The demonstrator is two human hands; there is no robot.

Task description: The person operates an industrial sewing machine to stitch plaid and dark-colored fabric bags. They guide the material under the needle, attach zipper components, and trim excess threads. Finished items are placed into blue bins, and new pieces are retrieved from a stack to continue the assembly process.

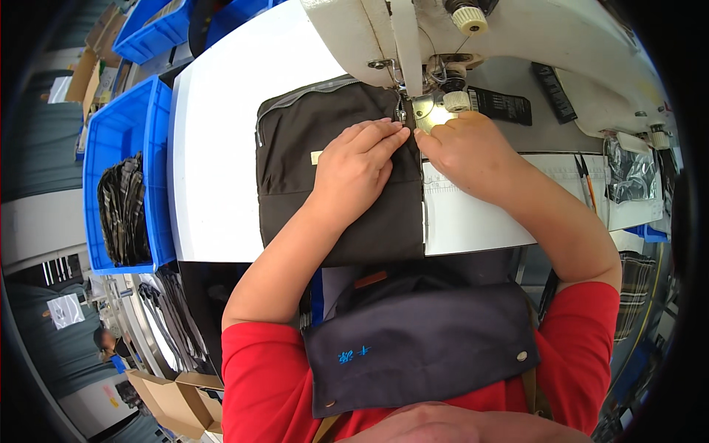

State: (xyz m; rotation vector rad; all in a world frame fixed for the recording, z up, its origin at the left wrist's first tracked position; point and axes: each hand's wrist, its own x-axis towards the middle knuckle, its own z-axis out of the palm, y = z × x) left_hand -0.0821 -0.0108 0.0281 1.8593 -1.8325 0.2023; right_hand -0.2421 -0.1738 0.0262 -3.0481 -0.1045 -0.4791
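Observation:
A dark brown fabric piece (340, 221) lies flat on the white sewing table, with a grey zipper (314, 90) along its far edge and a metal zipper slider (402, 114) near its right corner. My left hand (354, 166) rests on the fabric, fingers stretched toward that slider. At the fabric's right edge is my right hand (473, 155), its fingers curled and the thumb side touching the edge; what lies under the fingers is hidden. Just beyond both hands stands the sewing machine (517, 37), its needle area close to the zipper's right end.
Left of the table stands a blue bin (161, 177) holding folded plaid fabric (122, 210). Pens (587, 181) and a clear plastic bag (631, 176) lie at the right. Black packets (502, 105) rest beside the machine. An open cardboard box (173, 402) stands at lower left.

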